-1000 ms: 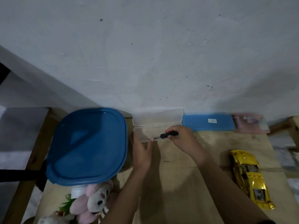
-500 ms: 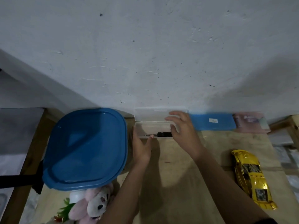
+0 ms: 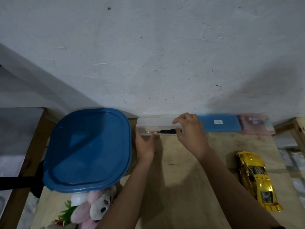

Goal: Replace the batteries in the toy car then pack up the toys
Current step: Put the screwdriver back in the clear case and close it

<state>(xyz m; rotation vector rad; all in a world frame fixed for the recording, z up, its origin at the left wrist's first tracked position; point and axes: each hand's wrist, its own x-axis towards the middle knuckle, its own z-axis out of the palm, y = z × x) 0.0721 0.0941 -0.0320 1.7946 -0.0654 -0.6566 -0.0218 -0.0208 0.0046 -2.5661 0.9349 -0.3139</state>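
A blue-lidded tub [image 3: 89, 149] fills the left of the frame, with plush toys [image 3: 97, 207] below it. At centre, the left hand [image 3: 144, 144] lies flat, fingers straight against the clear case [image 3: 148, 123] that holds the screwdriver [image 3: 166, 131]. The right hand [image 3: 191, 131] is over the case lid, fingers loosely bent and spread; whether they touch it is unclear. The yellow toy car [image 3: 257, 179] lies at lower right on the wooden table [image 3: 181, 187].

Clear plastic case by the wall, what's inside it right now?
A black-handled screwdriver lies in the clear case. The right hand covers the case's right end, so anything there is hidden.
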